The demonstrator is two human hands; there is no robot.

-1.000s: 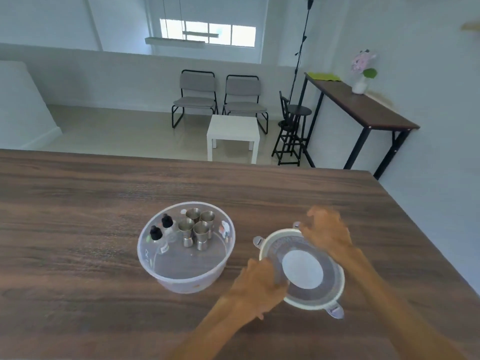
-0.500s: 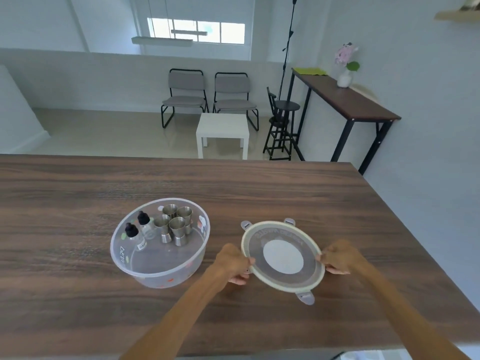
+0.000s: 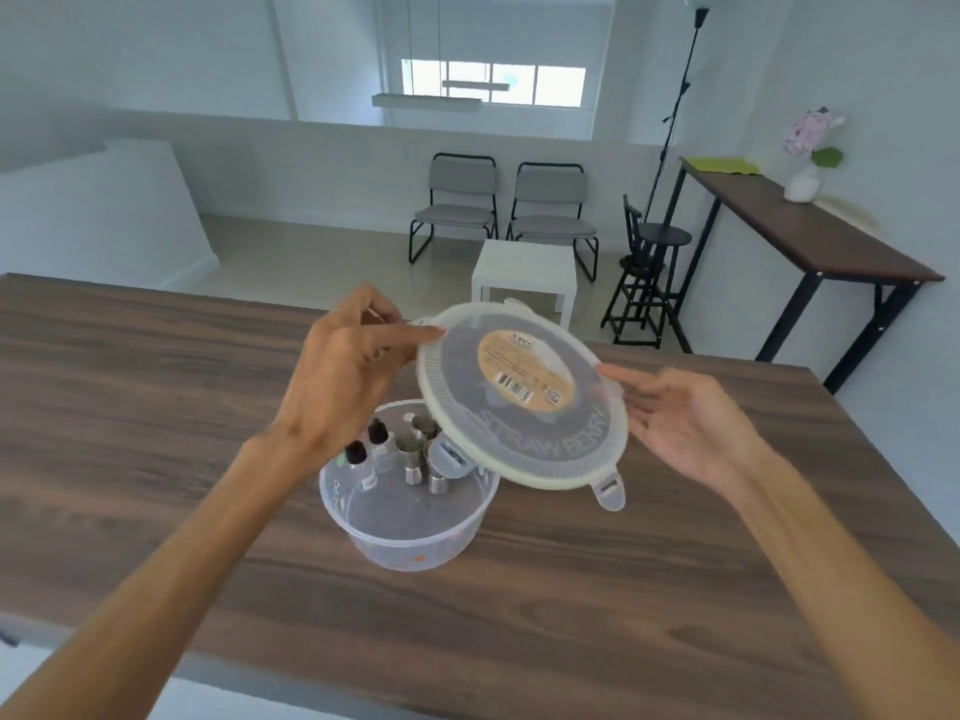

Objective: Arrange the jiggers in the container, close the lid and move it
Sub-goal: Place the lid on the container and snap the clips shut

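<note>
A clear round plastic container [image 3: 410, 532] stands on the wooden table [image 3: 156, 407]. Inside it several steel jiggers [image 3: 415, 457] stand upright beside two small black-capped dropper bottles [image 3: 366, 452]. The round translucent lid [image 3: 524, 407], label side towards me, is held tilted in the air above and to the right of the container, covering its far right rim. My left hand [image 3: 348, 371] pinches the lid's left edge. My right hand [image 3: 680, 423] touches its right edge with the fingers spread.
The table's far edge runs behind the hands and its right edge lies past my right arm. Beyond are a white side table [image 3: 524, 275], two grey chairs [image 3: 457, 200], a black stool [image 3: 649, 267] and a dark console table [image 3: 810, 236] with a flower vase.
Both hands lifted the lid off the table, turned it label side up and carried it left over the container. The view shifted, so the container now sits lower centre.
</note>
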